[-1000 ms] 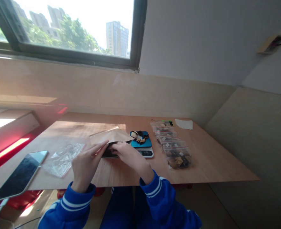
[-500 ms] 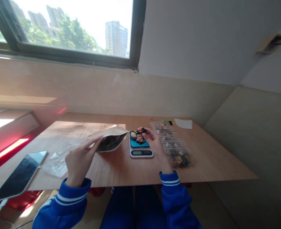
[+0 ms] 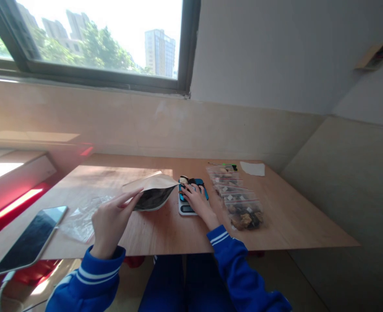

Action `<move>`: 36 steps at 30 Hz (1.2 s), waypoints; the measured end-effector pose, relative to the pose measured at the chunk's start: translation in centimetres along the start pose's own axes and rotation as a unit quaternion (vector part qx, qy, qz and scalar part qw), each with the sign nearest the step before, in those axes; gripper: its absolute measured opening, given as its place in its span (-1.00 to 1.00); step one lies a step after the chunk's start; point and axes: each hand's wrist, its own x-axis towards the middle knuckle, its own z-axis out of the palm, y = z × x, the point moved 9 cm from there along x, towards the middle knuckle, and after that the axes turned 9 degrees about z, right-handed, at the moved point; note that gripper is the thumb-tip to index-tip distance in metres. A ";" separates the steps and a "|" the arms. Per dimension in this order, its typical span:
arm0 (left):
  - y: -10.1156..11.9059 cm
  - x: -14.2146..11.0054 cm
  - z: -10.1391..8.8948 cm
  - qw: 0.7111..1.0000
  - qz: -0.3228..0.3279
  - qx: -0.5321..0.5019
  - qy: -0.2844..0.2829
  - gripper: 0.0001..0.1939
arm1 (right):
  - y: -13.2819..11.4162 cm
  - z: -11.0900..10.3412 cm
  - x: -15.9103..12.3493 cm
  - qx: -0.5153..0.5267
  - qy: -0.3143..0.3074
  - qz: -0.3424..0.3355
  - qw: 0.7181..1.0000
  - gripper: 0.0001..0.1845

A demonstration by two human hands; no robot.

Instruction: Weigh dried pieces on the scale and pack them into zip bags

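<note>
Well, the person is working at a wooden table point(image 3: 285, 221) with both bare hands, blue sleeves reaching in from the bottom of the frame. Left of center, the left hand point(image 3: 111, 221) is gripping a kraft pouch point(image 3: 150, 193), fingers closed along its upper edge, and the pouch is tilting open with its dark inside showing. Whether its lower edge is touching the table is hard to tell. Just right of the pouch, the right hand point(image 3: 196, 203) is reaching down over a small scale point(image 3: 185, 209), fingers curled onto its teal tray among dried pieces point(image 3: 187, 180). Whether those fingers are closing on a piece or only touching, I cannot tell. A row of zip bags point(image 3: 235, 195) with dark contents is lying just right of that hand, a sheet of paper point(image 3: 252, 169) is sitting beyond them, and a phone point(image 3: 29, 240) and a clear plastic bag point(image 3: 87, 219) are lying at lower left.
</note>
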 end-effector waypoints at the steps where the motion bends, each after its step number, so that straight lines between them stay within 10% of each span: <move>1: 0.0 0.0 0.0 1.000 -0.002 0.001 -0.001 -0.73 | 0.0 -0.1 -0.2 -0.011 0.001 -0.002 1.000 -0.60; 15: -0.8 -0.3 2.6 0.998 0.018 0.031 -0.052 -0.74 | 4.6 -8.5 -5.9 0.245 0.153 0.104 0.952 -0.66; 25: -3.0 -2.2 7.7 0.993 0.021 -0.005 -0.115 -0.73 | 10.0 -7.6 -13.0 0.303 0.160 0.214 0.915 -0.66; 36: -3.0 -2.4 7.6 0.994 0.032 -0.008 -0.103 -0.74 | 7.9 -6.6 -12.3 0.363 0.103 0.213 0.901 -0.67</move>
